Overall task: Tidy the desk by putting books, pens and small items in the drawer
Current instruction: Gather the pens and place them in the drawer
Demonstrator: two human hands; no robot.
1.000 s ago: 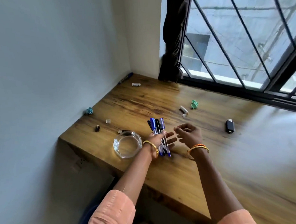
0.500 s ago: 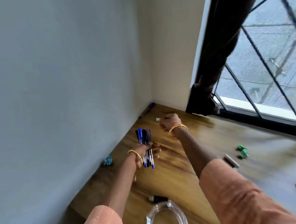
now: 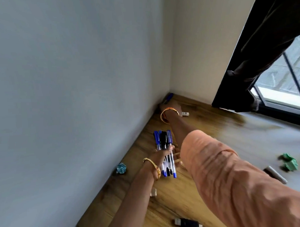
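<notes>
1. Head view shows the wooden counter running into a wall corner, the landmark for what follows; walls close it on two sides, so room for moving lies only back toward the person.
2. Pens are being gathered, I judge. No drawer is in view.
3. Right hand reaches into that corner, at the blue pen lying against the wall; whether its fingers have closed on the pen I cannot tell.
4. Left hand, well back from the corner, grasps a bundle of pens, caps pointing toward the corner.
5. Next move likely calls for drawing the pen out from the wall and adding it to the bundle.
6. Small items remain: a white piece just beside the right hand, blue crumpled paper by the wall, green paper and a black stick far from the corner.
</notes>
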